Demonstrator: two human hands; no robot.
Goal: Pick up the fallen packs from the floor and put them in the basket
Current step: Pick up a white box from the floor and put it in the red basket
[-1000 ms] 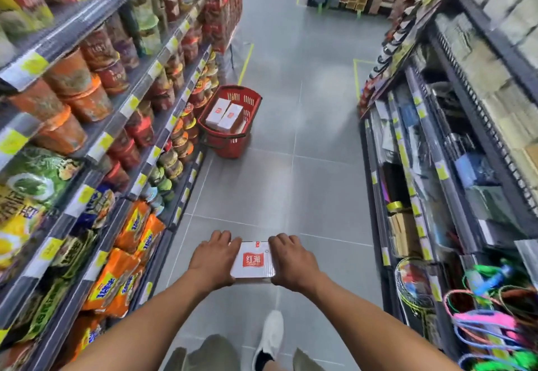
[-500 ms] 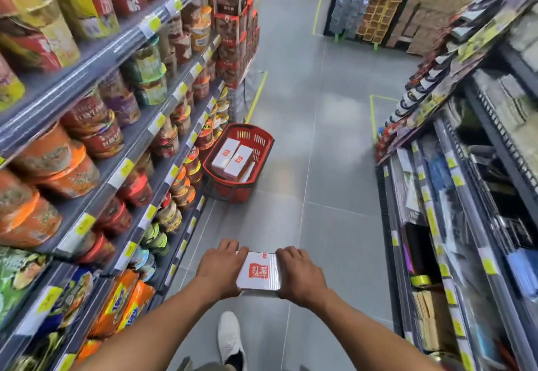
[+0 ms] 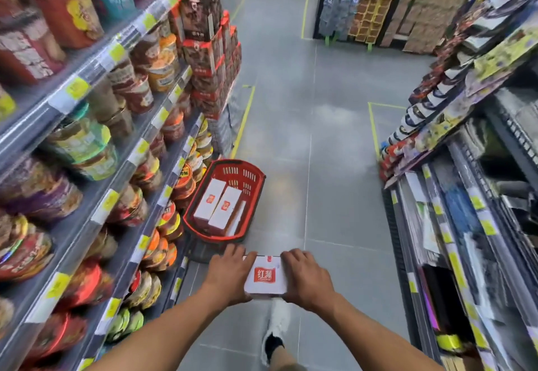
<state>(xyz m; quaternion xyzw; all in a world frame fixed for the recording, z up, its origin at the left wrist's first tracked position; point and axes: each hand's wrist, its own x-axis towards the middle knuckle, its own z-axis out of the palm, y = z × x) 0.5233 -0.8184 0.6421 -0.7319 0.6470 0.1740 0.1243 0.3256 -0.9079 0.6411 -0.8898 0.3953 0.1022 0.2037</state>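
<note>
Your left hand (image 3: pixel 230 279) and right hand (image 3: pixel 307 279) clamp 1 white pack (image 3: pixel 265 277) between them, held level above the grey floor (image 3: pixel 305 167); the fingers (image 3: pixel 233 254) of each hand curl over the pack's far edge, closed snug against its short sides; its red label faces up. The red basket (image 3: pixel 256 174) sits on the floor just ahead, beside the left shelving (image 3: pixel 139 126); at least 2 white packs in the basket (image 3: pixel 224 210) lie side by side; your white shoe (image 3: pixel 276 324) shows below the pack.
</note>
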